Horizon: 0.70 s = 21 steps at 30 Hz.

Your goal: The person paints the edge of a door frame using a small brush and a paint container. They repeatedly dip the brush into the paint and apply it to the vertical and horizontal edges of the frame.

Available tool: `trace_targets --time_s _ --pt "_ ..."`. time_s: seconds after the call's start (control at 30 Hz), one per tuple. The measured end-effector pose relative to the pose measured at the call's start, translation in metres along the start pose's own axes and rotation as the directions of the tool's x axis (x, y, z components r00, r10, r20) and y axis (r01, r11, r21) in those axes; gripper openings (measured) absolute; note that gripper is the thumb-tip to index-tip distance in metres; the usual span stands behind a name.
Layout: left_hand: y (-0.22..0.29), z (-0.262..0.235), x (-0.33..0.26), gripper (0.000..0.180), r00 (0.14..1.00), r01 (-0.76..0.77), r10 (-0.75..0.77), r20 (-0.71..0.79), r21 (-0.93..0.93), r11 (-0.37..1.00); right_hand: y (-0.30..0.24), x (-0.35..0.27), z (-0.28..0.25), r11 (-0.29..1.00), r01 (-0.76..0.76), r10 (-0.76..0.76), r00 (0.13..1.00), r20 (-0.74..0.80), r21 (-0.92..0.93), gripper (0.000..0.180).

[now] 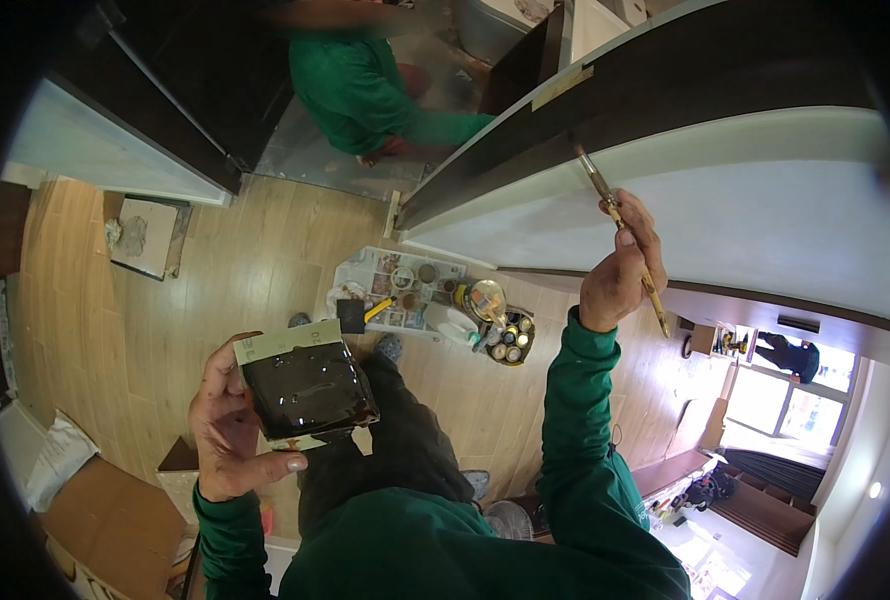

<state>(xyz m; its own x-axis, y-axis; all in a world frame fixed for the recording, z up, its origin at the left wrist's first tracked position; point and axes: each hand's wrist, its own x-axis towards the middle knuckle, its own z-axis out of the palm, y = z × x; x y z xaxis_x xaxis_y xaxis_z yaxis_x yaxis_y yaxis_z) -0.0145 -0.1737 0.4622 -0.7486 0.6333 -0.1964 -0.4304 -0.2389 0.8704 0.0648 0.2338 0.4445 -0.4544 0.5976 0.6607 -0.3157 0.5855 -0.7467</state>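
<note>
My left hand (227, 420) is closed around a small square container of dark brown paint (310, 388), with pale tape along its rim. The paint's surface looks glossy and wet. On the right, my right hand (625, 268) is raised, gripping a slim paintbrush (605, 190) by its stained handle. The brush's dark tip is at the lower edge of a dark brown door-frame board (665, 98), just above a white wall panel (745, 190); whether it touches cannot be made out.
A person in a green top (350, 95) crouches beyond the doorway, one arm toward the frame. On the wooden floor, a plastic sheet (365, 265) holds jars, a bottle (452, 325) and a yellow-handled tool. Several small cans (510, 340) stand beside it. Cardboard (115, 520) lies lower left.
</note>
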Motion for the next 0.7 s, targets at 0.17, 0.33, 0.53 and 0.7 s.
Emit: trace_targets --time_s 0.17,0.33,0.53,0.7 --pt "0.000 0.000 0.000 0.111 1.000 0.006 -0.006 0.007 0.003 1.000 -0.001 0.001 0.002 0.998 -0.003 0.005 1.000 -0.021 0.060 0.030" --pt "-0.002 -0.004 0.000 0.111 1.000 -0.005 0.005 0.030 0.025 1.000 0.000 -0.002 0.004 0.999 -0.022 0.022 0.999 -0.023 0.028 0.030" --pt "-0.003 -0.002 -0.002 0.111 1.000 0.020 -0.020 -0.016 0.008 1.000 0.004 -0.008 0.002 0.997 -0.079 0.079 0.997 -0.009 -0.013 0.031" --pt "-0.003 -0.005 0.000 0.110 1.000 0.010 -0.010 0.011 0.008 1.000 0.007 -0.011 0.002 0.996 -0.080 0.081 0.997 0.006 -0.033 0.030"
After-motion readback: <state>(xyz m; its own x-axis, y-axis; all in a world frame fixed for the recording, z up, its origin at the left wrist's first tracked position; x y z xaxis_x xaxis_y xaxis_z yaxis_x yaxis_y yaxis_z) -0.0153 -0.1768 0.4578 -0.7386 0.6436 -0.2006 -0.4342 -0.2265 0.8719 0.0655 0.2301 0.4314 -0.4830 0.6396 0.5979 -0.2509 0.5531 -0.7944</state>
